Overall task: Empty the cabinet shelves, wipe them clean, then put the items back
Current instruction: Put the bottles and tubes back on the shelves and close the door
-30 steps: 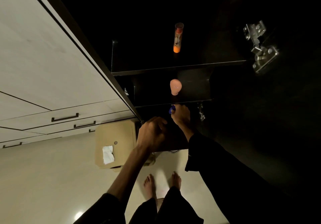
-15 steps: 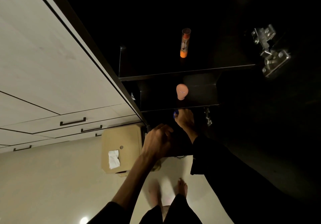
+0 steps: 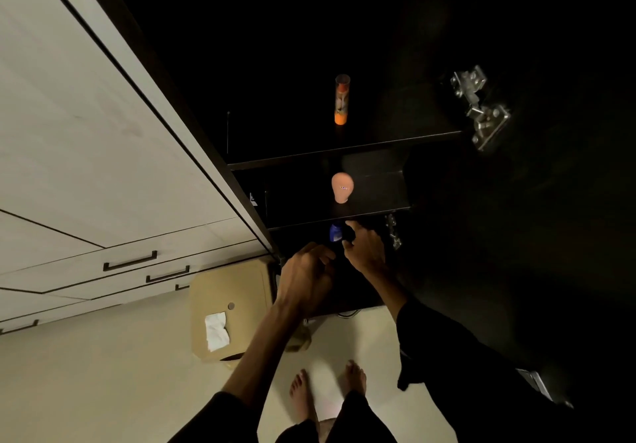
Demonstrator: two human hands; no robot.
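Our right hand point(image 3: 364, 250) has uncurled beside the blue bottle point(image 3: 335, 233); left hand point(image 3: 304, 279), at seven o'clock, grip unclear; orange tube point(image 3: 342, 100) and pink bulb point(image 3: 342, 187) shelved — restocking underway

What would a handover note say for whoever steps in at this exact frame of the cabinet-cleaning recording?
Right hand: fingers at a small blue item on the third shelf down; grip not clear in the dark.
Left hand: fingers curled, just in front of that shelf; whether it holds anything is hidden.
Upper shelf: orange-capped tube stands there.
Middle shelf: pink bulb-shaped item.
On the floor: cardboard box with a white cloth on it.
Whether wiping is done cannot be told from this frame; three items sit on the shelves.
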